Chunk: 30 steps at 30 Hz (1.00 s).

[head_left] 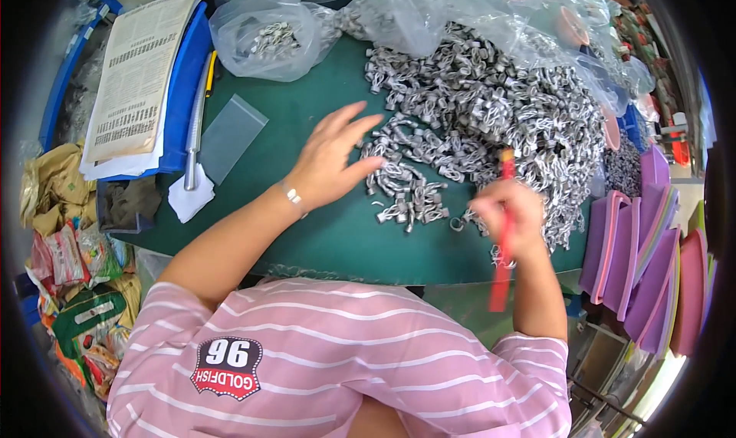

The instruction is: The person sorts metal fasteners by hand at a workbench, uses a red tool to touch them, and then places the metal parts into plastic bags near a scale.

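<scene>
My right hand (521,217) is closed around a long, flat red stick-like tool (500,288), slightly blurred, whose exact kind I cannot make out. Its yellowish tip points toward a big heap of small grey metal pieces with pale loops (498,93). At the heap's near left edge, a looser cluster of the same pieces (410,196) lies spread on the green tabletop (307,242). My left hand (330,160) hovers beside that cluster, fingers spread, holding nothing. A small ring-like piece (458,224) sits just left of my right hand.
Clear plastic bags (268,43) crowd the back, one holding more pieces. On the left are a blue tray (201,51) with printed papers (142,77), a flat clear bag (232,135) and a yellow pen (210,74). Purple foam-like slabs (644,265) stand at the right.
</scene>
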### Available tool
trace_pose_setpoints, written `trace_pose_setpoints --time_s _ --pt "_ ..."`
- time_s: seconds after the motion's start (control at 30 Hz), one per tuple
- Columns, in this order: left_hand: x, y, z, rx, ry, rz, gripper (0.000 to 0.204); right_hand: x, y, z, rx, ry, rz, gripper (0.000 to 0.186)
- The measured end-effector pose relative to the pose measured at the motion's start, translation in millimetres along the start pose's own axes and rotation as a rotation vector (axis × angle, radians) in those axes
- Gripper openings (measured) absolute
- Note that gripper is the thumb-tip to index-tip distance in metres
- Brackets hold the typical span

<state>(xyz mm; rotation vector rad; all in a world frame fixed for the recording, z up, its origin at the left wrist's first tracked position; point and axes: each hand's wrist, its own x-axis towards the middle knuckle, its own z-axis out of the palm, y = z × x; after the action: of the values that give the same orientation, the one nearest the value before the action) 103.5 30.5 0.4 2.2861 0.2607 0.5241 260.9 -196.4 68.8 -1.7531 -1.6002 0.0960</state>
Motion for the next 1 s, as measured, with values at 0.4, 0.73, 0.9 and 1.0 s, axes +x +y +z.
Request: trace_pose_setpoints --time_s 0.4,0.73,0.9,1.0 --pt "-25.7 3.1 1.1 0.131 -0.153 0.137 0.036 -14.7 -4.4 102.3 0.112 0.117 0.277 0.025" --pt "-51.5 10.5 -21.1 0.132 -0.096 0.105 0.031 14.3 -4.4 109.4 -0.037 -0.032 0.312 0.019" --pt "-46.9 24.0 -12.5 0.068 0.171 0.090 0.038 21.8 -14.7 112.3 0.117 0.118 0.016 0.021" --pt "-49.1 28.9 -14.8 -0.527 -0.123 -0.475 0.027 22.8 -24.8 112.0 0.175 0.182 -0.053 0.021"
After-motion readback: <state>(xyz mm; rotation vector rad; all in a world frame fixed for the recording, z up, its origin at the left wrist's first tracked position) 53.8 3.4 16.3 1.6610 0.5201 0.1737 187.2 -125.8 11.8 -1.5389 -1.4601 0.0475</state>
